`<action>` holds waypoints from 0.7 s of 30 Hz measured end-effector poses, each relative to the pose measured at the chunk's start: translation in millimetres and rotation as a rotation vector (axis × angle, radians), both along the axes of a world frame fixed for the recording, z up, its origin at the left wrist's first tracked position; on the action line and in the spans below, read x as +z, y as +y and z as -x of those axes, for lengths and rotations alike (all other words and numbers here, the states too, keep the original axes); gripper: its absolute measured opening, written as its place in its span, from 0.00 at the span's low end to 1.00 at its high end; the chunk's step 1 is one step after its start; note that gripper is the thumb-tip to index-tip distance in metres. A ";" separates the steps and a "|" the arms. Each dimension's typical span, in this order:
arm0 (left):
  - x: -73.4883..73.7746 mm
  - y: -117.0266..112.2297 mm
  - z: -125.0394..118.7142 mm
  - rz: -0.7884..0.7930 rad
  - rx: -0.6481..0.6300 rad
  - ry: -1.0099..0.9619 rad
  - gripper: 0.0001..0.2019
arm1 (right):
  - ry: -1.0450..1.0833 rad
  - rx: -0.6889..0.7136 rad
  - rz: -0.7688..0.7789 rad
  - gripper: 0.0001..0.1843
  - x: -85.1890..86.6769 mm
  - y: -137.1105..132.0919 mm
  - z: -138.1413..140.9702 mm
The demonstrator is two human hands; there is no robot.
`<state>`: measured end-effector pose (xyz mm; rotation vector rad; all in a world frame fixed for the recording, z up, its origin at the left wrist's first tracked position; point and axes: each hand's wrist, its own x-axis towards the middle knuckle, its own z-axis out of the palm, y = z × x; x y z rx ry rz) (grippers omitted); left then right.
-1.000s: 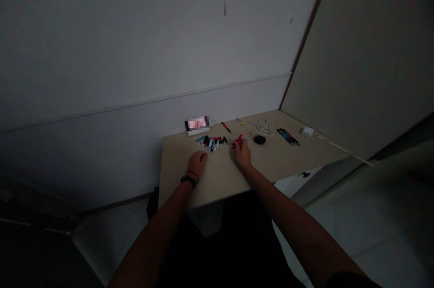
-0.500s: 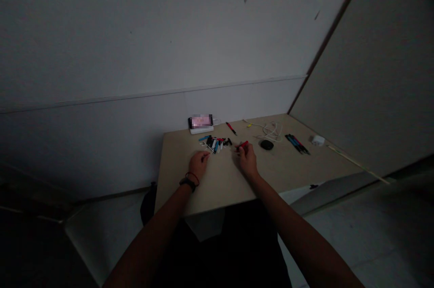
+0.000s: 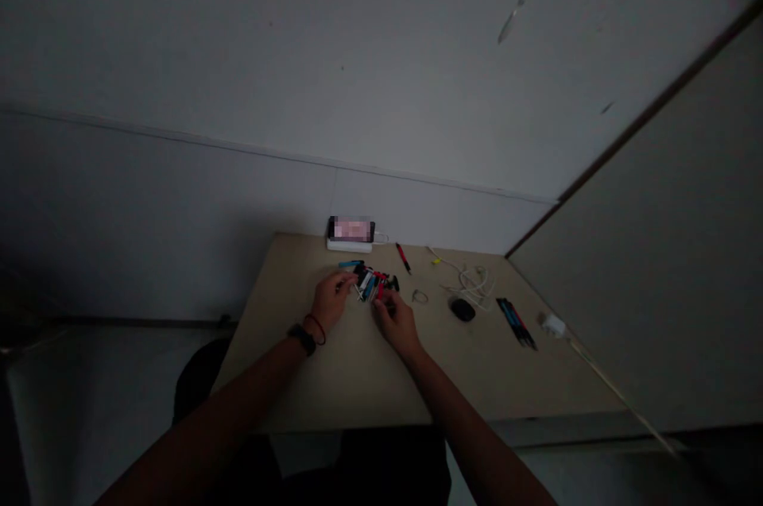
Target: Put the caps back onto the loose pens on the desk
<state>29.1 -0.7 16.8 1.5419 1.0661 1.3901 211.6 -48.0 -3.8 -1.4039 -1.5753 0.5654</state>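
A pile of pen parts (image 3: 368,283) in black, white, blue and red lies on the table (image 3: 334,391). At its left edge is my left hand (image 3: 331,295), thumb and fingers drawn together; what they hold, if anything, is too small to make out. My right hand (image 3: 398,321) is at the near right side of the pile, its fingers closed on a red pen part (image 3: 380,291). A light blue pen part (image 3: 350,263) lies just behind the pile. The dim light blurs the smaller pieces.
A phone (image 3: 351,229) leans above a white block (image 3: 349,246) near the wall. To the right are a red pen (image 3: 404,258), a small loop (image 3: 420,296), a white cable (image 3: 475,283), a black mouse (image 3: 462,309), several assembled pens (image 3: 517,323) and a white plug (image 3: 553,325).
My right hand has moved left to the pile with the red part, leaving a small loop visible on the table. My left hand has shifted to the pile's left edge. The view has tilted.
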 end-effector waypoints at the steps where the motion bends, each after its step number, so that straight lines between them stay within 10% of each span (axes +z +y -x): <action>1: 7.1 5.4 -3.9 0.022 -0.016 -0.057 0.12 | -0.009 0.028 0.001 0.14 1.0 4.5 4.3; 6: 31.9 23.1 -8.7 0.065 0.016 -0.282 0.13 | -0.022 0.142 -0.019 0.13 6.3 26.3 29.7; 21: 17.5 15.9 3.6 0.156 0.091 -0.294 0.15 | 0.116 0.239 0.007 0.15 7.4 35.3 37.8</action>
